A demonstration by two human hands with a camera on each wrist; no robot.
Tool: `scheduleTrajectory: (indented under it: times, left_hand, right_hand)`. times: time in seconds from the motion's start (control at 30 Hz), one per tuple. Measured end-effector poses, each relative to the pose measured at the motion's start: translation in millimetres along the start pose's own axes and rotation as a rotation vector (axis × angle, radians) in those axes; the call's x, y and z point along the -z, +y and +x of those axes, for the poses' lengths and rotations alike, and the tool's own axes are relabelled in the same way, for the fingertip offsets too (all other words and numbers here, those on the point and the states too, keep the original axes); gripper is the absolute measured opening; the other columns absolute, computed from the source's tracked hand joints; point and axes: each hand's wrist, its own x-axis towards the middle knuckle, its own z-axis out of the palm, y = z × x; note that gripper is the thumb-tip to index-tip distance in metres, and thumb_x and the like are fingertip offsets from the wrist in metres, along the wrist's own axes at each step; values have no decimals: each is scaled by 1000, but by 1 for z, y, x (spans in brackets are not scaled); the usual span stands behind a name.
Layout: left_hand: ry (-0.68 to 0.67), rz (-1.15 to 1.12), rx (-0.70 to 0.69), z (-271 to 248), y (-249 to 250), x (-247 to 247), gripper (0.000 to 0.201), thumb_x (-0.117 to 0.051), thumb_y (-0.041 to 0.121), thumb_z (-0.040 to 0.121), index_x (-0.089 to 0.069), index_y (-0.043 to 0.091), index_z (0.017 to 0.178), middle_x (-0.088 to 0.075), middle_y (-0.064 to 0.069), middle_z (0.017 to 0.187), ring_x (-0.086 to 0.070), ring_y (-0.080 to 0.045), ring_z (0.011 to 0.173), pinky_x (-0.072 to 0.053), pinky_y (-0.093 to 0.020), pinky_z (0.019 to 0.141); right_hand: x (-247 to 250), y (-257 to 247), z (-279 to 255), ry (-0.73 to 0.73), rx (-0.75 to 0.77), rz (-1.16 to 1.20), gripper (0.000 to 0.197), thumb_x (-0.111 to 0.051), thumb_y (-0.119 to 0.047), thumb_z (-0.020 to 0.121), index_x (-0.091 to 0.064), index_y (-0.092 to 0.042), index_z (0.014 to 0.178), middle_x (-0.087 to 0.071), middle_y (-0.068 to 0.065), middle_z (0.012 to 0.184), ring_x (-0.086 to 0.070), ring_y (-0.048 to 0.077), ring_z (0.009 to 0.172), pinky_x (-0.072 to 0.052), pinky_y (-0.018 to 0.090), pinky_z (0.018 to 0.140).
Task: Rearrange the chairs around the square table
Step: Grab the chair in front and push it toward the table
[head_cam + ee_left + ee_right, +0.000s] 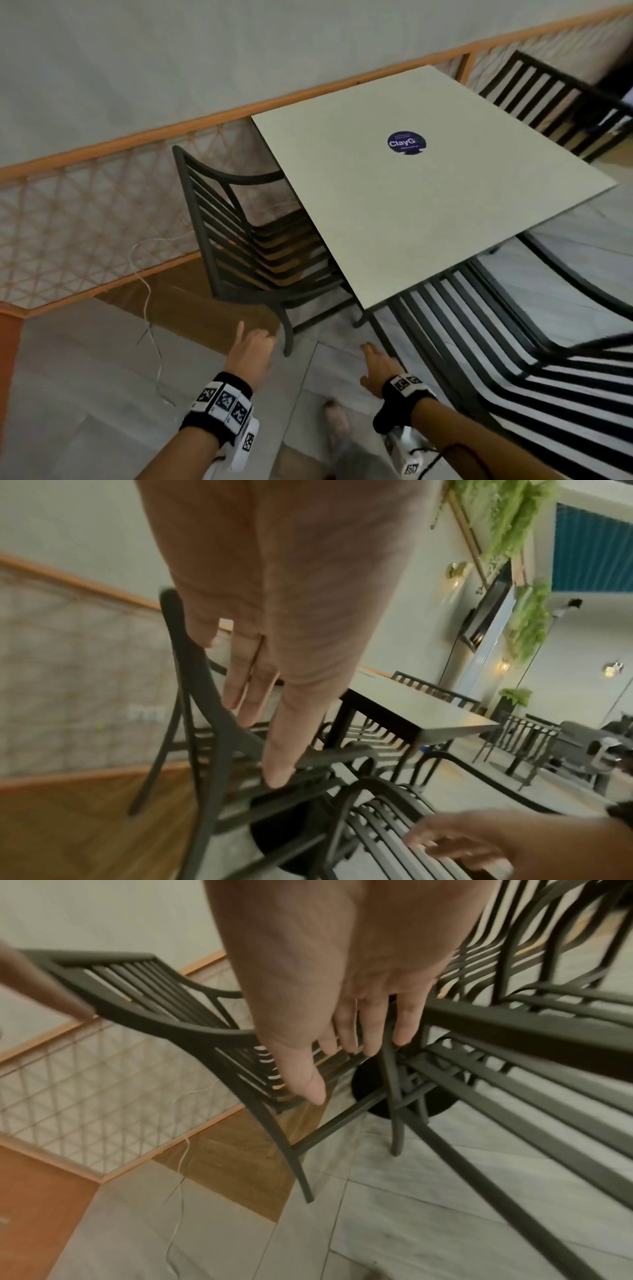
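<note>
A square table [428, 205] with a pale top and a round blue sticker [406, 143] stands by a railing. One black slatted chair [236, 240] is tucked under its left side. A second black slatted chair [496, 359] stands at the near right corner, its back towards me. A third chair [548, 92] sits at the far side. My left hand [257, 337] hovers, fingers straight, below the left chair and holds nothing. My right hand [373, 359] is stretched out flat beside the near chair's back edge; whether it touches the slats I cannot tell.
A lattice railing [102, 198] with an orange wooden rail runs along the left and behind the table. A thin white cable [150, 308] trails over the floor by it. The table's round black base [394, 1091] sits between the chair legs. More tables and chairs [524, 737] stand farther off.
</note>
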Motion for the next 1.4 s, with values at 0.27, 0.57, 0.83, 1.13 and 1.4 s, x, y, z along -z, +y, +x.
scheduleTrajectory:
  times: [0.27, 0.57, 0.83, 1.13, 1.4]
  left_hand:
    - [27, -220, -188, -42, 151, -23, 31, -58, 29, 90, -58, 22, 120, -62, 0, 124, -52, -16, 123, -1, -44, 123]
    - [54, -504, -132, 10, 303, -30, 25, -68, 21, 84, -66, 18, 108, -67, -1, 117, -59, -18, 114, -36, -36, 112]
    - [-145, -946, 484, 76, 437, -51, 63, -75, 20, 79, -49, 7, 134, -53, -16, 137, -52, -29, 123, -43, -33, 100]
    - [-121, -819, 961, 125, 495, -82, 81, -68, 18, 82, -19, -2, 144, -28, -24, 148, -33, -40, 134, -39, -49, 109]
    - [-75, -1031, 1175, 134, 476, -121, 69, -44, 1, 91, -5, 6, 148, -38, -29, 143, -45, -46, 126, -39, -49, 105]
  right_hand:
    - [85, 123, -67, 48, -176, -34, 36, -57, -20, 87, -55, -15, 123, -61, 12, 123, -62, 33, 107, -54, 42, 89]
    - [197, 306, -74, 176, -201, -1, 46, -58, -11, 88, -48, -14, 134, -56, 16, 133, -55, 33, 119, -47, 40, 98]
    - [259, 471, -22, 214, -243, 114, 59, -67, -13, 85, -40, -8, 136, -56, 24, 128, -56, 38, 115, -45, 38, 86]
    - [260, 561, 44, 233, -329, 99, 60, -66, -13, 82, -40, -5, 136, -54, 26, 128, -56, 43, 111, -51, 48, 92]
    - [218, 586, 76, 174, -324, 198, 55, -56, -6, 91, -32, -13, 139, -61, 28, 105, -56, 38, 78, -44, 41, 68]
